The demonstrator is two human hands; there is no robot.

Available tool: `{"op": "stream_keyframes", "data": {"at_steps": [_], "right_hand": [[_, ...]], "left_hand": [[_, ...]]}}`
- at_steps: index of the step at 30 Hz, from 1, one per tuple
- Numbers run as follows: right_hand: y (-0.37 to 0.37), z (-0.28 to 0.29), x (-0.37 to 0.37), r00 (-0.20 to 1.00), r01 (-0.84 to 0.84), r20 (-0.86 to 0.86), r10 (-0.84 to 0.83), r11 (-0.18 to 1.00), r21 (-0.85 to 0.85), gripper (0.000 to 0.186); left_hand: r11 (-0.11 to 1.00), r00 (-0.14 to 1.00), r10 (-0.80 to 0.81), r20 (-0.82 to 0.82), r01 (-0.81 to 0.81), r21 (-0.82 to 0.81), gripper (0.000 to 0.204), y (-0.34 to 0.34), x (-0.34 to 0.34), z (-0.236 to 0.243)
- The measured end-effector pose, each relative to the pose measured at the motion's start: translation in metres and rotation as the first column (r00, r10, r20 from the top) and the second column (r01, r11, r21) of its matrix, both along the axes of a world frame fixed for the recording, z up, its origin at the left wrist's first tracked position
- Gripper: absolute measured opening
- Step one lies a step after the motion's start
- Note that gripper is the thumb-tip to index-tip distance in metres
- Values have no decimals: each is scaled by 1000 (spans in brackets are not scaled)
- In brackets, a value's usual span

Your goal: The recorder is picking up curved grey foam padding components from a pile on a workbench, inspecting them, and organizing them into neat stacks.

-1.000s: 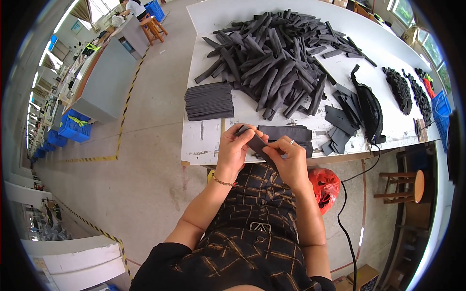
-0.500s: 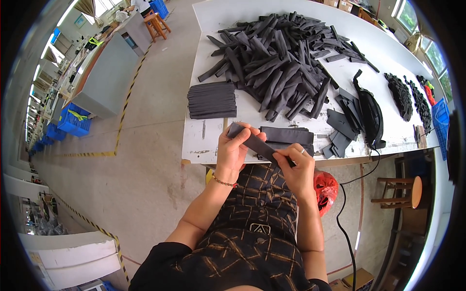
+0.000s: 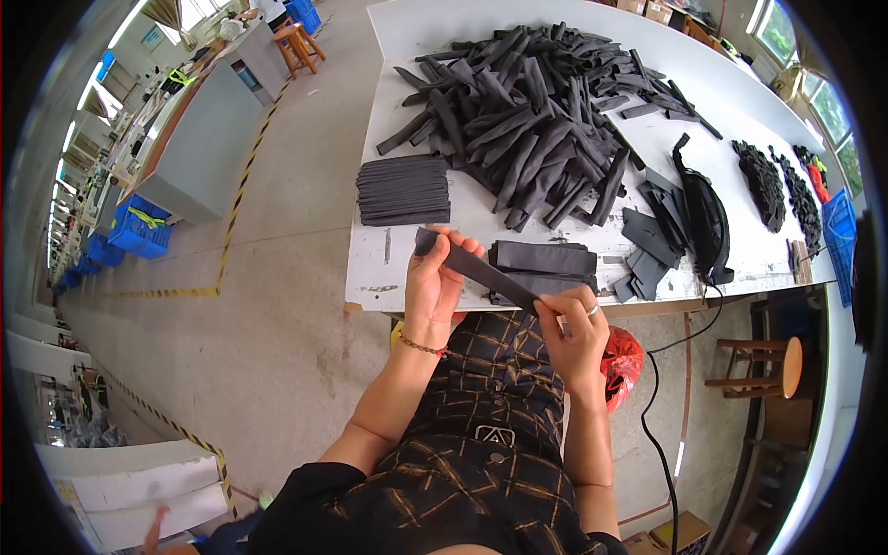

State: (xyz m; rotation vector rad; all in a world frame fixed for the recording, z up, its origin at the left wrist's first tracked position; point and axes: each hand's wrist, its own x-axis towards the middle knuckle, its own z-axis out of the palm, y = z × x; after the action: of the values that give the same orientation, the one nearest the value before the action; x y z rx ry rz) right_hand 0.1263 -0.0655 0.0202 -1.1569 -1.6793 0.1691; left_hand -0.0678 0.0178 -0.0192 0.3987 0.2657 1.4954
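Note:
A dark grey fabric strip (image 3: pixel 486 271) stretches diagonally between my hands. My left hand (image 3: pixel 435 277) grips its upper end with thumb on top, and my right hand (image 3: pixel 569 328) pinches the lower end. Just beyond them lie flat dark pieces (image 3: pixel 541 254) near the front edge of the white table (image 3: pixel 376 268). A neat stack of narrow strips (image 3: pixel 402 190) sits to the left behind my left hand, below a large loose heap of dark fabric tubes (image 3: pixel 527 129).
Right on the table are scattered panels (image 3: pixel 647 236), a black bag (image 3: pixel 708 222) with a cord, dark bundles (image 3: pixel 758 185) and a blue crate (image 3: pixel 840 236). Below are a red plastic bag (image 3: pixel 624 365) and stool (image 3: pixel 754 365). Another person's hand (image 3: pixel 159 518) shows lower left, another person (image 3: pixel 268 14) far back.
My hands have moved apart, the left up and leftward, the right down and rightward, drawing the strip out longer between them. Another person's hand has appeared at the lower left.

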Motion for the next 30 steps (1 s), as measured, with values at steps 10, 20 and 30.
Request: {"op": "stream_keyframes", "data": {"at_steps": [10,20,30], "right_hand": [[19,31,-14,994,-99,26,110,953,-285,29],[23,-2,-4,973,-178,-220,66,823,-540,26],[11,-11,3,911,-295,-405,76,807,-512,34]], "left_hand": [[991,967,-30,-253,62,120,11,-9,6,23],[982,983,36,-182,-68,-176,15,-4,17,2],[960,986,35,-160,-78,-267,15,-5,23,0]]}}
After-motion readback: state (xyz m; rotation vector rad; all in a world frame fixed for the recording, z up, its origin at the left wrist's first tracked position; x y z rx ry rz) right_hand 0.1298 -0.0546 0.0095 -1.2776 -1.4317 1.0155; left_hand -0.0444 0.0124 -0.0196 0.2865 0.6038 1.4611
